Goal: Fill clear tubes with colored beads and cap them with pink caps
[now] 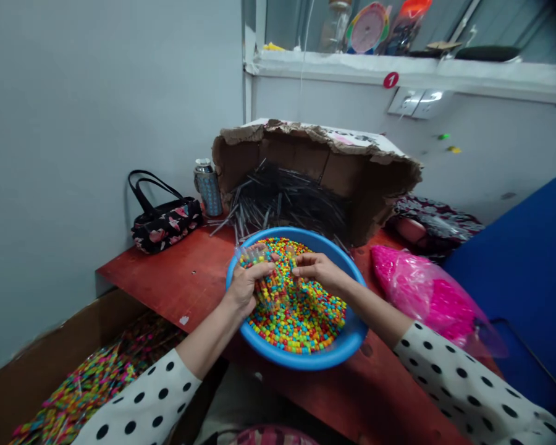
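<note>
A blue basin (301,360) holds a heap of small, bright multicoloured pellets (301,327), red, yellow, green, blue and orange. Over the basin's left side, my left hand (246,285) is closed round a bunch of clear plastic tubes (254,254), with coloured pellets showing in or behind them. My right hand (322,272) hovers above the heap, its thumb and fingertips pinched together close to the tubes. Whatever sits between those fingertips is too small to make out. Just behind the basin, many loose clear tubes (278,201) spill from a torn cardboard box (375,185).
The red table (167,278) also carries a floral handbag (167,227), a flask (208,188) and a bright pink plastic bag (421,290). Below left, a carton (69,340) contains many colourful pieces. A blue panel (528,266) stands at the right.
</note>
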A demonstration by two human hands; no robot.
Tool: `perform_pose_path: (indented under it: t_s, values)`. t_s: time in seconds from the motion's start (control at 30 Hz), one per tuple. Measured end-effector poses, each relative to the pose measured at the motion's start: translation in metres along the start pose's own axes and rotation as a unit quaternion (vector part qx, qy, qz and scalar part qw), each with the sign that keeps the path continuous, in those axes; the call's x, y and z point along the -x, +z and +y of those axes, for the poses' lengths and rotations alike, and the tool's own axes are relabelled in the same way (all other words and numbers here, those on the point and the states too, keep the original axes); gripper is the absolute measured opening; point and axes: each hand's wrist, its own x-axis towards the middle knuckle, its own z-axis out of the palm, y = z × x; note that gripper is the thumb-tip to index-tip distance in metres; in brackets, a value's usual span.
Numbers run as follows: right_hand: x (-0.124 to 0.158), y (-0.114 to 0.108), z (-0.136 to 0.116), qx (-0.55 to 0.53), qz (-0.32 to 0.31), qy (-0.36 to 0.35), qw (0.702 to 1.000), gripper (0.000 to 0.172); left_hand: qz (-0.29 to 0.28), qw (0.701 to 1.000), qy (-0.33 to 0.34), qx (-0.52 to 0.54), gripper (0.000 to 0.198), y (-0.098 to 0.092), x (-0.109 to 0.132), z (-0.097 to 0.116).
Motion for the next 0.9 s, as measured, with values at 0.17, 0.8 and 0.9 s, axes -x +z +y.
perform_pose_path:
  t_s: [0.17,0.8,0.9]
  values:
    - [0.010,0.002,-0.003,-0.052,0.053,-0.030,0.997,0.023,-0.048,0.998,-0.003,-0.034,0.048,0.013,0.006,-0.003]
    - [0.161,-0.098,0.045,0.053,0.405,-0.144,0.901,0.026,-0.142,0.987,-0.025,-0.073,0.050,0.092,0.067,-0.038]
    - [0.196,-0.165,0.085,0.257,0.506,-0.023,0.823,0.028,-0.194,0.974,-0.093,-0.072,0.052,0.098,0.100,-0.070]
